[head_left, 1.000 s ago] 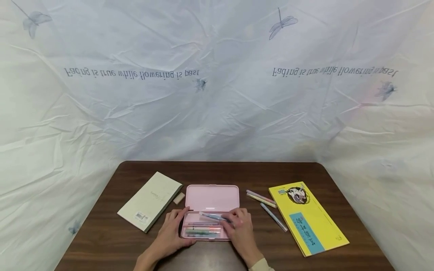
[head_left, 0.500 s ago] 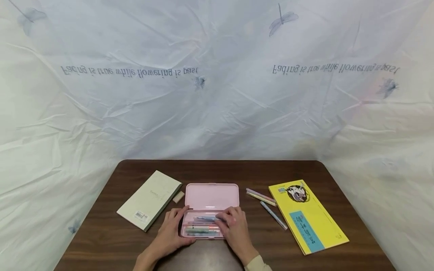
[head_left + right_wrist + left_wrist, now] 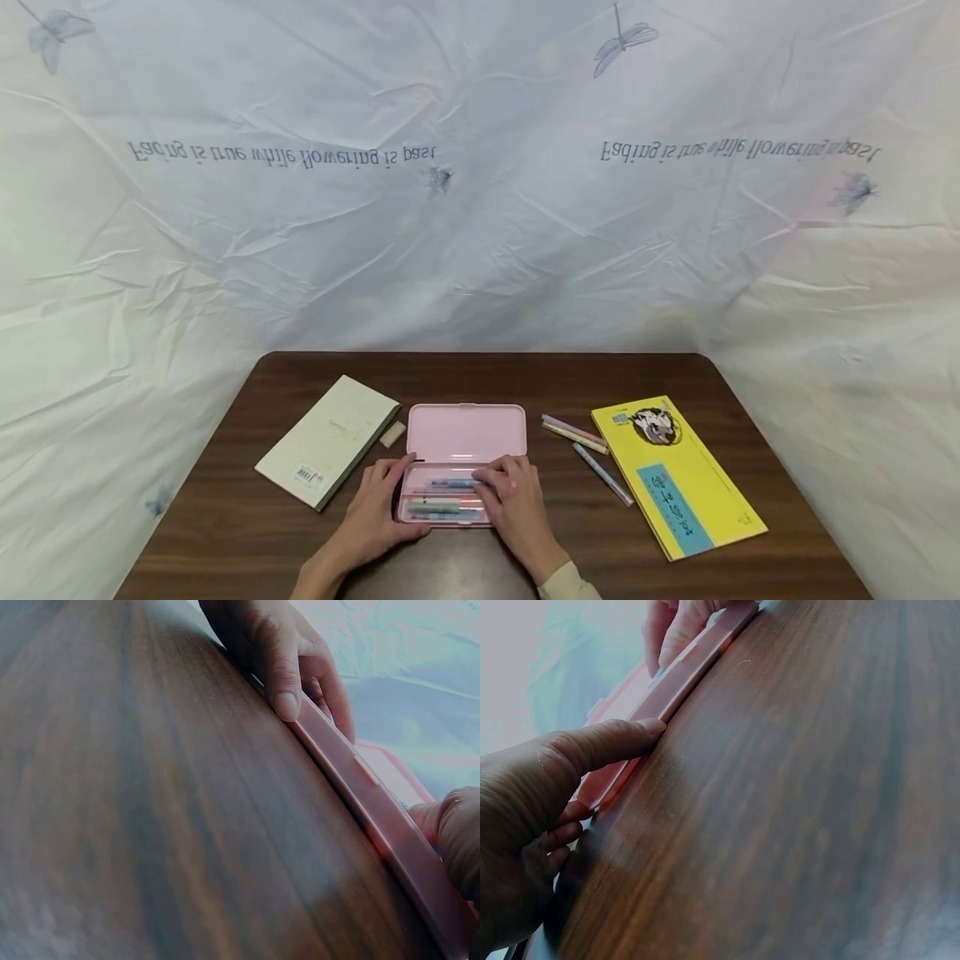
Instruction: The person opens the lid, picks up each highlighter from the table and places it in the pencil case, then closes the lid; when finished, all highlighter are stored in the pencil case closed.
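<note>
Pencil case (image 3: 375, 801), pink, sits open on the dark wood table (image 3: 247, 550), approx. centered in my remote view, lid (image 3: 467, 432) folded back behind it. I see the L hand (image 3: 372, 510) wrapped round the case's L end, thumb on the front wall, index by the rear corner; same hold as 1 s ago. R hand (image 3: 517, 504) is over the R part, fingers curled nearly closed, thumb & fingertips pinching the R end of a blue pen (image 3: 452, 483). Diff vs. earlier: pen was slanted & R hand a bit farther R; now pen lies low, abt. level, in the rear compartment. Front one holds more pens (image 3: 442, 505), as before. Also unchanged: eraser (image 3: 393, 434) & cream notebook (image 3: 330, 433) to the L; loose markers (image 3: 573, 433) & yellow book (image 3: 720, 475) to the R.
</note>
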`<action>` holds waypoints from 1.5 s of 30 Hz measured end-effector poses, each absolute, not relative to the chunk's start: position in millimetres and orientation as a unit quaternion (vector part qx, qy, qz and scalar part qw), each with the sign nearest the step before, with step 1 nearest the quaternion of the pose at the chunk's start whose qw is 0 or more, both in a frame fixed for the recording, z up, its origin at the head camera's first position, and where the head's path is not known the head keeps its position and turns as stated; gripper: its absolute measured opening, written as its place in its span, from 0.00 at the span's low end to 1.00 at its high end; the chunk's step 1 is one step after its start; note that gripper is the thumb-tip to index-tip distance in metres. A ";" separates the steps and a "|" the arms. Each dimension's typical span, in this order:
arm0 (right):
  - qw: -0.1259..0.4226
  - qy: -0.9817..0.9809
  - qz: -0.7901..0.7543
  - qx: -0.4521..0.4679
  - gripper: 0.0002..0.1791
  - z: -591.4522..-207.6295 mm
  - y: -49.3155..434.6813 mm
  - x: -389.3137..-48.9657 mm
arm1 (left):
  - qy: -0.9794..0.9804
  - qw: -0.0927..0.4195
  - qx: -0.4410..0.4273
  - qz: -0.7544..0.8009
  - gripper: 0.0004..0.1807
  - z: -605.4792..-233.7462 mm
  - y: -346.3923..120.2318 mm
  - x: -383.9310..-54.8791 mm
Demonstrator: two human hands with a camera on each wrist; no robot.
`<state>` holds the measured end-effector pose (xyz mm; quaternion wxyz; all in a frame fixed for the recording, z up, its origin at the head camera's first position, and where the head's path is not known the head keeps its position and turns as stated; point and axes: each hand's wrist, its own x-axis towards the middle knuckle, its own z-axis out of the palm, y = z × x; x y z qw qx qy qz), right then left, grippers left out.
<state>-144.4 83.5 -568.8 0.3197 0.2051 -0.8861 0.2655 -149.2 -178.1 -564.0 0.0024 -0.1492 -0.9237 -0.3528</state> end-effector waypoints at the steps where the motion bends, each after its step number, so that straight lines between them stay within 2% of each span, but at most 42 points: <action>1: 0.320 -0.886 0.267 0.204 0.12 -569.1 83.6 -144.5 | -0.924 0.003 -0.150 -0.353 0.59 -564.2 -177.7 -149.3; 11: 0.294 -0.895 0.286 0.175 0.10 -568.2 84.2 -142.2 | -0.924 0.005 -0.151 -0.353 0.59 -564.8 -177.2 -149.1; 16: 0.317 -0.885 0.306 0.152 0.12 -564.6 92.1 -143.2 | -0.924 0.005 -0.148 -0.353 0.59 -565.2 -177.5 -148.8; 23: 0.322 -0.882 0.337 0.066 0.13 -564.7 126.3 -144.1 | -0.924 0.005 -0.145 -0.354 0.59 -564.9 -177.7 -148.2; 34: 0.365 -0.887 0.282 -0.008 0.18 -570.4 191.2 -134.6 | -0.923 0.008 -0.148 -0.354 0.59 -565.6 -177.4 -147.1; 38: 0.342 -0.899 0.267 -0.052 0.19 -567.1 209.2 -129.2 | -0.924 0.011 -0.146 -0.352 0.59 -565.0 -178.5 -146.7; 45: 0.235 -0.936 0.240 -0.109 0.21 -562.8 223.8 -119.1 | -0.926 0.010 -0.147 -0.347 0.59 -564.6 -177.7 -147.9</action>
